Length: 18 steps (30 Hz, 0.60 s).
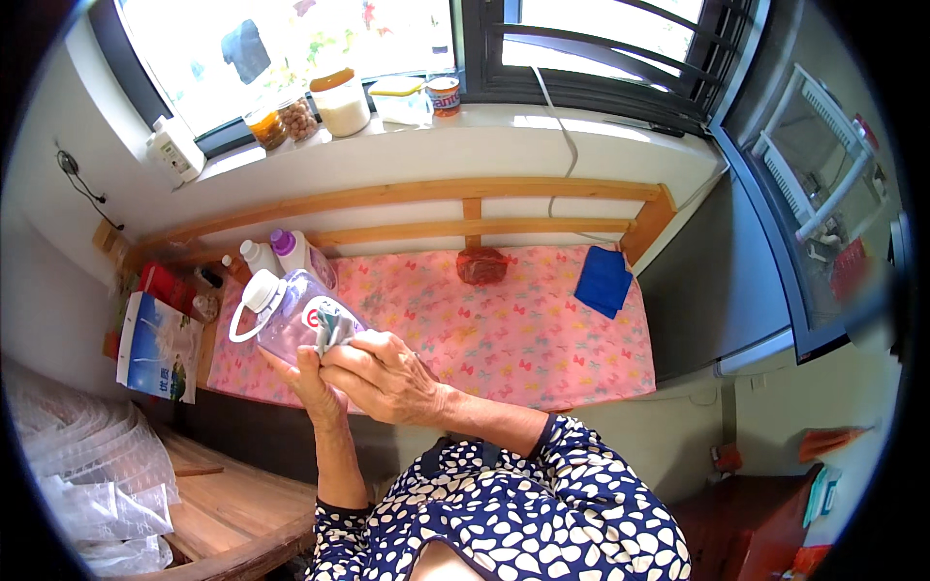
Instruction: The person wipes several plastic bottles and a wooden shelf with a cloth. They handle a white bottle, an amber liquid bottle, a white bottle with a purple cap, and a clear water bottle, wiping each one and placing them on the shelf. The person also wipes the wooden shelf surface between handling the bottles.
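Note:
A clear, purple-tinted plastic bottle [286,315] with a white cap and a white loop handle is held up, tilted, above the pink table. My left hand [315,389] supports it from below, its fingers partly hidden behind the bottle. Bunched in the closed fingers of my right hand [386,376] is a small grey cloth [333,330], pressed against the bottle's side by the round label. Just behind the bottle stand a white bottle with a purple cap [308,259] and a plain white bottle [259,256].
A pink patterned tablecloth [426,339] covers the table. On it lie a folded blue cloth [604,282] and a dark red bundle [481,265]. Several jars, including a white-filled jar [341,105], line the windowsill. A printed bag [157,347] stands at the left, near white lace fabric [92,484].

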Available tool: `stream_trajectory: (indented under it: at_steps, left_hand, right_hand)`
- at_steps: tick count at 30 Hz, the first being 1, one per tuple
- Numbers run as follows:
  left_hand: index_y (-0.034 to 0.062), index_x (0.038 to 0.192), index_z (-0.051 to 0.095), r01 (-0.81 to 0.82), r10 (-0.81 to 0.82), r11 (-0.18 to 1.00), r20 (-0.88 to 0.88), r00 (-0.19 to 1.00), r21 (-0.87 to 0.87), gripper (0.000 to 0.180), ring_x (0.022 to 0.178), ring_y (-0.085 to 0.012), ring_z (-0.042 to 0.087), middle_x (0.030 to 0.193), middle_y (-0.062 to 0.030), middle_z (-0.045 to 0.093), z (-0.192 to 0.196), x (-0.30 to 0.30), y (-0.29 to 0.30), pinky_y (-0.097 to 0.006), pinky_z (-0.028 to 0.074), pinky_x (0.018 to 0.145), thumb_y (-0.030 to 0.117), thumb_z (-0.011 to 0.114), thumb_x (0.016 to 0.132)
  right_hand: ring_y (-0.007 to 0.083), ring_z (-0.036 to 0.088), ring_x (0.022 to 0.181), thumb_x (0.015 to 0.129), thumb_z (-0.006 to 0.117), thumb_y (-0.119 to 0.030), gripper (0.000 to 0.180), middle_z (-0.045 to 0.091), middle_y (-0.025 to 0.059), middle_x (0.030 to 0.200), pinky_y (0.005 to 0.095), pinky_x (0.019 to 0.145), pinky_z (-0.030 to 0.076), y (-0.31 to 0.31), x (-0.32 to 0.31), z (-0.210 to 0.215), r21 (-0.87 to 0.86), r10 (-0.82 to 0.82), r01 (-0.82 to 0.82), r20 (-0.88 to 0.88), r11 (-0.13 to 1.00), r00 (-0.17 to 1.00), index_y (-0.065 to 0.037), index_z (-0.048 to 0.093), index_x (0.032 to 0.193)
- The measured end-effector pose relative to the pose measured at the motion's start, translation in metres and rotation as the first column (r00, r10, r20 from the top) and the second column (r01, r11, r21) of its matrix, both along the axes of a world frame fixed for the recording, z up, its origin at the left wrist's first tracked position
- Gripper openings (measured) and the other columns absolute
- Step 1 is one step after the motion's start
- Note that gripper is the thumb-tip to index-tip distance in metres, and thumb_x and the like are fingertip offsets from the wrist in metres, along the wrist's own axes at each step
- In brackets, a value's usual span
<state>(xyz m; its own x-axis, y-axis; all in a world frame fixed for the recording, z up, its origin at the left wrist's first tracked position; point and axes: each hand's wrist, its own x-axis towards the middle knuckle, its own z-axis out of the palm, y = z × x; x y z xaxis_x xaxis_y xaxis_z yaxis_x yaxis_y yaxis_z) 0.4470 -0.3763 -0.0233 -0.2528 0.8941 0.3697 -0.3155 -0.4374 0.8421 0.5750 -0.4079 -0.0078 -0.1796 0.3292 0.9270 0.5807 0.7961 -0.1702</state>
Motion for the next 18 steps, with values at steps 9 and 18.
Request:
stream_trajectory:
  at_steps: [9,18]
  left_hand:
    - [0.0082,0.136,0.03,0.021,-0.016,0.994,0.05,0.999,-0.111,0.077,0.112,-0.0234,0.051,0.127,-0.0118,0.046,-0.003,0.026,-0.009,-0.037,0.045,0.094,0.033,0.073,0.077]
    - [-0.0011,0.129,0.043,0.417,-0.416,0.908,0.051,0.908,-0.026,0.086,0.104,-0.0254,0.057,0.118,-0.0133,0.054,0.014,-0.004,0.005,-0.038,0.049,0.088,0.059,0.067,0.073]
  right_hand:
    - [0.0304,0.052,0.096,0.082,0.053,-0.004,0.018,0.058,0.0139,0.1,0.038,0.087,0.041,0.052,0.016,0.057,-0.23,0.073,-0.186,-0.424,0.955,0.902,-0.002,0.057,0.1]
    - [0.0244,0.056,0.103,0.094,0.043,-0.019,0.033,0.06,0.016,0.11,0.037,0.089,0.044,0.049,0.054,-0.058,-0.708,0.264,-0.678,-0.627,0.198,0.733,0.002,0.054,0.117]
